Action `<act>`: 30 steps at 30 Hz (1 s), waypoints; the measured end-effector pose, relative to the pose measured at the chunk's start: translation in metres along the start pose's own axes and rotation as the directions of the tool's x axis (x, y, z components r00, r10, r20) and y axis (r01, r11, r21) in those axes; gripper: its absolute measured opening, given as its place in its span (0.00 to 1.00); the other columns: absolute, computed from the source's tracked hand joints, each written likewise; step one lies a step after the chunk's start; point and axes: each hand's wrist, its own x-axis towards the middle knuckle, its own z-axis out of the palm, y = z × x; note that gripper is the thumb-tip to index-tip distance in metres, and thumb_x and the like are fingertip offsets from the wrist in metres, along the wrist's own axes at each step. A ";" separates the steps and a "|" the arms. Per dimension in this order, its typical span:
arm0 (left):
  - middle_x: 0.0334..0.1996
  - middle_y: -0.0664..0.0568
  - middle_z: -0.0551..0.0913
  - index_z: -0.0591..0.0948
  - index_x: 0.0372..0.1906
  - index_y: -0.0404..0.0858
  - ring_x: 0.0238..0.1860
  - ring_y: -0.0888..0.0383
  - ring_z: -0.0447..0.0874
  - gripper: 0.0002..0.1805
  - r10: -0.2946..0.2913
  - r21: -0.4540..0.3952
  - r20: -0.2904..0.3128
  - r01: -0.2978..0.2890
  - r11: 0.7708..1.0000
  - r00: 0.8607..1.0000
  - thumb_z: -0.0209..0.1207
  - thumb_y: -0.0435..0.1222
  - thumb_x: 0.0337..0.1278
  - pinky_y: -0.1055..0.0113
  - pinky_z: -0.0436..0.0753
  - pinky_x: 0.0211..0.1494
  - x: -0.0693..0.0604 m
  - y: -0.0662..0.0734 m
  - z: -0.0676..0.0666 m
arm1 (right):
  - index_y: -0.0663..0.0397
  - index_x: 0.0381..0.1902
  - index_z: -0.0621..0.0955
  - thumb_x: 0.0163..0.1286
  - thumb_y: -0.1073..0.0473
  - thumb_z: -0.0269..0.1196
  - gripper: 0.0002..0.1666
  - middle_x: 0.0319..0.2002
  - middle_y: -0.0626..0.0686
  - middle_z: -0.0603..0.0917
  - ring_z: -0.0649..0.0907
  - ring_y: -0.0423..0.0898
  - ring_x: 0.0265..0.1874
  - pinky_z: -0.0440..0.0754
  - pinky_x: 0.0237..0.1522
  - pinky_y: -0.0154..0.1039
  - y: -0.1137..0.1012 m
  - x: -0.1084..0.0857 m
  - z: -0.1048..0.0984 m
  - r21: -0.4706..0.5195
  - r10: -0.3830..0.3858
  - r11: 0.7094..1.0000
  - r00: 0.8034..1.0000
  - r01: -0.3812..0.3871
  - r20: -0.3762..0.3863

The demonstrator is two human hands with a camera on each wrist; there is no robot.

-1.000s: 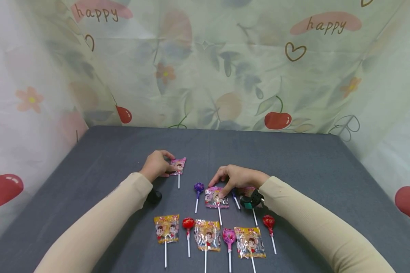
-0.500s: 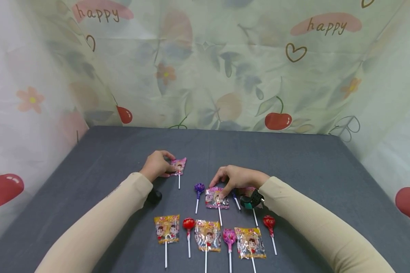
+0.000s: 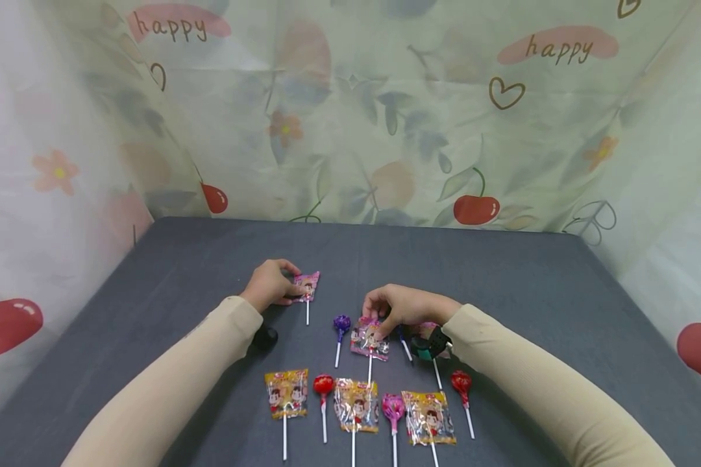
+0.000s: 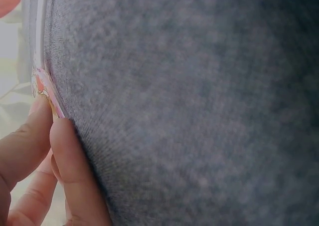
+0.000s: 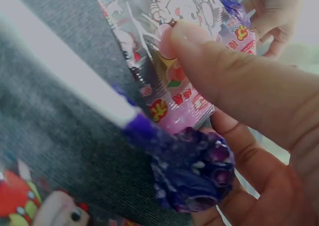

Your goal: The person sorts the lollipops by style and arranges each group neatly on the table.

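Observation:
My left hand [image 3: 269,284] pinches the edge of a pink-wrapped flat lollipop [image 3: 307,285] at the back left; the left wrist view has thumb and finger on its wrapper [image 4: 46,89]. Nearer the middle, my right hand [image 3: 407,305] grips another pink-wrapped lollipop [image 3: 369,338], thumb on its front and fingers behind the top edge. In the right wrist view that wrapper [image 5: 174,81] is under the thumb, beside a purple ball lollipop [image 5: 194,171]. A second purple ball lollipop [image 3: 341,324] lies just left of the gripped one.
Nearer the front lie yellow-wrapped lollipops [image 3: 286,393], red ball lollipops [image 3: 323,384] and a pink ball lollipop [image 3: 393,407]. Another pink-wrapped lollipop [image 3: 425,331] is partly under my right wrist. A patterned curtain [image 3: 350,130] stands behind the grey table [image 3: 473,259].
My right fingers have curled in behind the wrapper's top edge, and that lollipop has turned slightly, its stick end shifting left. My left hand has stayed in place on its lollipop.

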 end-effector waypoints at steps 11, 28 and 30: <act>0.52 0.38 0.73 0.78 0.54 0.40 0.20 0.61 0.74 0.23 0.008 0.006 0.001 -0.008 1.000 1.000 0.70 0.34 0.52 0.72 0.81 0.24 0.002 -0.002 0.001 | 0.59 0.38 0.78 0.55 0.68 0.72 0.15 0.29 0.48 0.77 0.74 0.43 0.29 0.75 0.32 0.34 0.000 -0.005 -0.007 0.081 -0.038 0.996 0.998 0.041 -0.046; 0.52 0.39 0.72 0.78 0.56 0.41 0.22 0.60 0.74 0.24 0.002 0.004 0.018 -0.002 1.000 1.000 0.69 0.34 0.52 0.72 0.82 0.26 0.004 -0.002 0.000 | 0.60 0.42 0.77 0.62 0.66 0.67 0.12 0.36 0.53 0.79 0.82 0.47 0.34 0.84 0.42 0.48 -0.013 -0.023 -0.032 0.183 -0.140 0.971 0.987 0.153 -0.080; 0.53 0.39 0.72 0.78 0.55 0.41 0.22 0.60 0.74 0.24 0.004 0.004 0.018 -0.004 1.000 1.000 0.69 0.34 0.52 0.72 0.82 0.25 0.004 -0.002 0.000 | 0.60 0.45 0.77 0.64 0.64 0.67 0.13 0.40 0.54 0.80 0.83 0.49 0.37 0.83 0.46 0.55 -0.016 -0.026 -0.035 0.218 -0.134 0.964 0.986 0.153 -0.100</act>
